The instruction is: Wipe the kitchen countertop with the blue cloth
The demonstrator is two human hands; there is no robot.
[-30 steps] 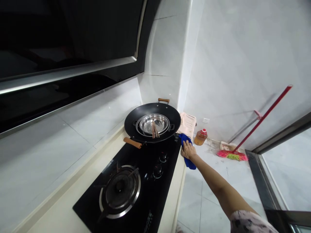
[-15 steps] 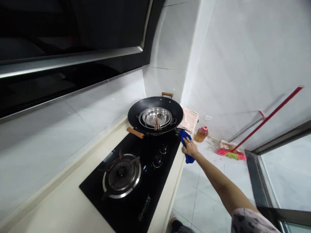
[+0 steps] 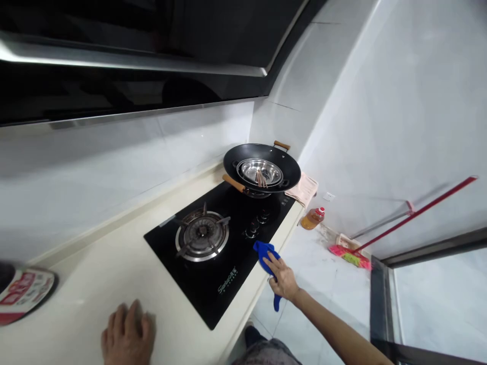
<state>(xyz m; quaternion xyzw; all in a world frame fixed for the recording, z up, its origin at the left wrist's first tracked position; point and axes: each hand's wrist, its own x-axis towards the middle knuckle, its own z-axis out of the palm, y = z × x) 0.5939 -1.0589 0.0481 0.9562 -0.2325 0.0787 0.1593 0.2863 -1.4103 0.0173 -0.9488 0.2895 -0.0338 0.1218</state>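
My right hand [image 3: 283,276] presses a blue cloth [image 3: 266,256] against the front edge of the cream counter [image 3: 95,284], beside the black gas hob [image 3: 224,243]. One end of the cloth hangs down over the counter edge. My left hand [image 3: 127,337] lies flat on the counter at the near left, fingers spread, holding nothing. A black wok [image 3: 262,165] sits on the far burner with a steel bowl [image 3: 261,172] and chopsticks [image 3: 261,178] inside it.
The near burner [image 3: 201,235] is bare. A beige towel [image 3: 304,187] lies at the counter's far end. An oil bottle [image 3: 312,218] and a red-handled broom [image 3: 380,233] are on the floor. A red-and-white round object [image 3: 23,294] sits at far left. A range hood [image 3: 133,50] overhangs.
My right hand has slid the blue cloth along the counter's front edge from beside the wok toward me. My left hand has come into view on the counter; the view swung left.
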